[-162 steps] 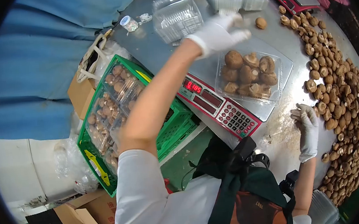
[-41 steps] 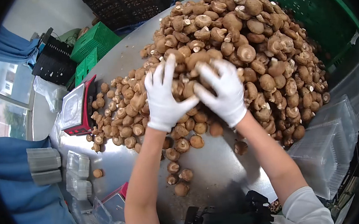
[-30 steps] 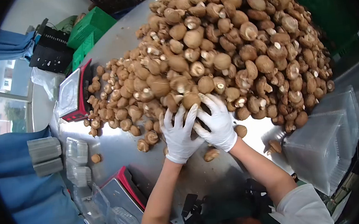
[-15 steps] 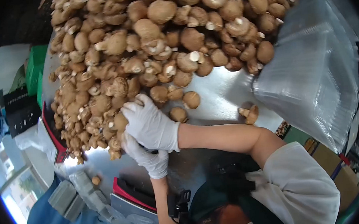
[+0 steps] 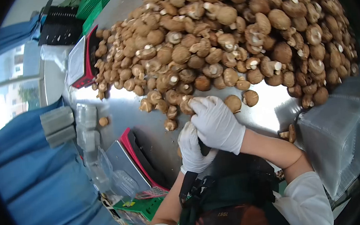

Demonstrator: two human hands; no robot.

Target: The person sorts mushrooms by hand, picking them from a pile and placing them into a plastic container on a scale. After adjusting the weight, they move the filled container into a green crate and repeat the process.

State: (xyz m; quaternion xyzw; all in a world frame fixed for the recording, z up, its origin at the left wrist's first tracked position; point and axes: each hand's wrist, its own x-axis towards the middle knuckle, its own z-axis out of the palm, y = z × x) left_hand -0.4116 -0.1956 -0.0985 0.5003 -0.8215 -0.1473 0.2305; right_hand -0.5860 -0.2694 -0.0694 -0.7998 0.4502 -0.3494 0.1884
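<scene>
My right hand, in a white glove, reaches to the front edge of the heap of brown mushrooms. Its fingertips close against one mushroom. Just below and to the left is my left hand, also gloved, with its fingers curled in beneath the right one. Whatever the left fingers hold is hidden. Several single mushrooms lie near the hands, among them one in front of the fingers and one to the right.
A red-edged scale stands left of my arms, and another scale is farther back. Clear plastic trays are stacked at the left beside a blue cloth. Clear plastic packaging is piled at the right. A green crate sits below.
The camera view has turned and shifted, so the heap and scales appear elsewhere. My hands have drawn back from the heap's side to its front edge, still close together.
</scene>
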